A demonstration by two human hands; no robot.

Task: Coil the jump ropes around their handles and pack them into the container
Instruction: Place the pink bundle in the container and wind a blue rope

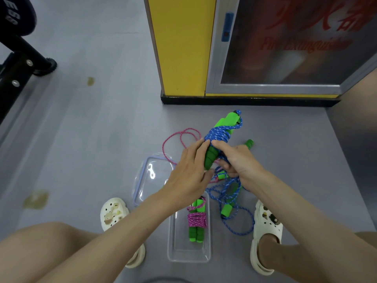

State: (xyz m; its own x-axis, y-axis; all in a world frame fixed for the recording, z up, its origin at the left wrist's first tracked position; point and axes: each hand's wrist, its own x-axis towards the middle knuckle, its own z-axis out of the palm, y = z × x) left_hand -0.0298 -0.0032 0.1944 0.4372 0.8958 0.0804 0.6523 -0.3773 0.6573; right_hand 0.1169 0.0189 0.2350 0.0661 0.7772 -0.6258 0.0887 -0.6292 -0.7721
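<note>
Blue jump rope (217, 135) is about half coiled. A fat band of it is wrapped around the pair of green handles (211, 158), which are held up off the floor (91, 129) and tilted away from the person. The rest of the blue cord hangs down from the hands and lies in loose loops on the floor by the right foot, with a small green foam piece (226, 211) tangled in them.

The left hand (189, 172) has its fingers curled over the lower part of the handles with the thumb underneath, so it's gripping them. The right hand (237, 160) lays its index finger against the coil, and its other fingers are curled round the slack cord.

The clear container (189, 252) sits on the floor between the two white clogs (114, 213). A pink jump rope (196, 219), wound around its own green handles, lies inside near the far end. The lid (155, 180) lies flat just left of and beyond the container, partly under the left wrist.

A loose pink rope (184, 135) sprawls on the floor past the hands, and another green handle (250, 144) pokes out just behind the right hand. Behind all that are a yellow pillar (181, 48) and a fire extinguisher cabinet (285, 48).
</note>
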